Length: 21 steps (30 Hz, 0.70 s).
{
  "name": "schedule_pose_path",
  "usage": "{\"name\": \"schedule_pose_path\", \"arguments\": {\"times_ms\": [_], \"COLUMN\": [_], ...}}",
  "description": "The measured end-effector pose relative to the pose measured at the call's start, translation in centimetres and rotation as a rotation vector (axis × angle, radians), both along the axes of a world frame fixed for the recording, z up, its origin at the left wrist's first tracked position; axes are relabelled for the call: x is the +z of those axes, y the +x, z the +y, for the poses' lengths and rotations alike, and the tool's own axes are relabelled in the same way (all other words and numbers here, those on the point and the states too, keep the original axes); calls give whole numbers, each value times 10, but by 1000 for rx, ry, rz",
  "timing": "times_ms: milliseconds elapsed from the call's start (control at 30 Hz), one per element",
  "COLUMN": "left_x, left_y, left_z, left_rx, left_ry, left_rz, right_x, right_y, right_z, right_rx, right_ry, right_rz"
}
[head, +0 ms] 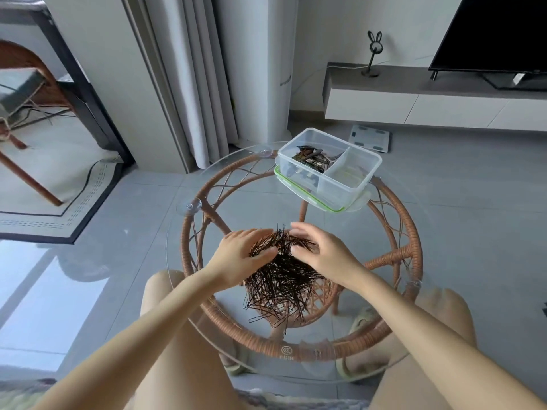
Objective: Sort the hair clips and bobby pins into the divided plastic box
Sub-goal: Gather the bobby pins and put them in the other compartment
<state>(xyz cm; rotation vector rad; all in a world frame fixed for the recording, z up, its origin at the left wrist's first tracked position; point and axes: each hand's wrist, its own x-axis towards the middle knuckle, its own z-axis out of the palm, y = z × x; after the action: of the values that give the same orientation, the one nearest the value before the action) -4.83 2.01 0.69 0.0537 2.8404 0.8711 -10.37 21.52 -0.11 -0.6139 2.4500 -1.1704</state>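
A big heap of dark bobby pins [282, 287] lies in the middle of the round glass tabletop [384, 335]. My left hand [239, 255] cups the heap's far left side, fingers curled against the pins. My right hand [325, 251] presses on the far right side, fingers bent into the pins. Between the two hands a tuft of pins sticks upward. At the table's far edge stands the divided clear plastic box [349, 184]. Its left compartment holds brown hair clips [310, 161]. The right compartment looks nearly bare.
The box rests on its green-rimmed lid [299, 193]. Under the glass is a rattan table frame [414, 247]. Two suction cups [189, 206] sit on the glass at far left. My bare knees flank the near edge. A scale lies on the floor beyond.
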Motion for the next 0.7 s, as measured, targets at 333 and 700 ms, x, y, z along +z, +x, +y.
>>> {"name": "schedule_pose_path", "arguments": {"times_ms": [333,700], "left_x": [6,25], "left_y": [11,2], "left_z": [10,16], "left_rx": [-63,52], "left_ry": [-344,-136], "left_rz": [-109,44], "right_x": [8,23], "right_y": [13,7], "right_z": [9,10], "right_rx": [194,-73], "right_ry": [499,242], "right_rz": [255,251]}}
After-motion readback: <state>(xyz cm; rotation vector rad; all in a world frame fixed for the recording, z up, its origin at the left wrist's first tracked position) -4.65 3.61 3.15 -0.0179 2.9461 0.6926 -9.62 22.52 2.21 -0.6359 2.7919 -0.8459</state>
